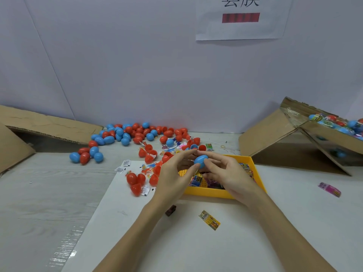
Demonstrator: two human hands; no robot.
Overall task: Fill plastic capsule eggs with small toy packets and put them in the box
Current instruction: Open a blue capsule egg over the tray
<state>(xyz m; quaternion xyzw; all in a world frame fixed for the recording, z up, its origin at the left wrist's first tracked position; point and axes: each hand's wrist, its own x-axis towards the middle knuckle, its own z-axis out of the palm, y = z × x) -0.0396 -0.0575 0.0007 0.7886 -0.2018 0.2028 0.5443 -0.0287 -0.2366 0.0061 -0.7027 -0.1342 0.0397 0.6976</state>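
Both hands are up over the yellow tray (253, 163), and I'm watching them meet on one blue capsule egg (200, 161). My left hand (173, 174) comes in from the lower left, forearm angled up across the white sheet (176, 242), fingers curled so the tips and thumb pinch the egg's left side. My right hand (228, 174) reaches in from the lower right, wrist a little higher, index finger arched over the top of the egg and thumb under it. So each grip is closed on that same egg, held in the air just above the tray's near-left corner, tilted with one end up to the right. I can't tell whether the two halves are fully snapped together.

Under the hands the tray holds small printed toy packets (196, 181). One loose yellow packet (209, 220) lies on the sheet near my forearms, and a pink packet (329, 189) sits well apart on the bench (49, 193) to the right. A heap of red and blue eggs (137, 134) spreads along the back wall, with a few red egg halves (135, 181) just beside my left hand. The cardboard box (294, 134) stands tipped at far right, filled eggs visible inside.
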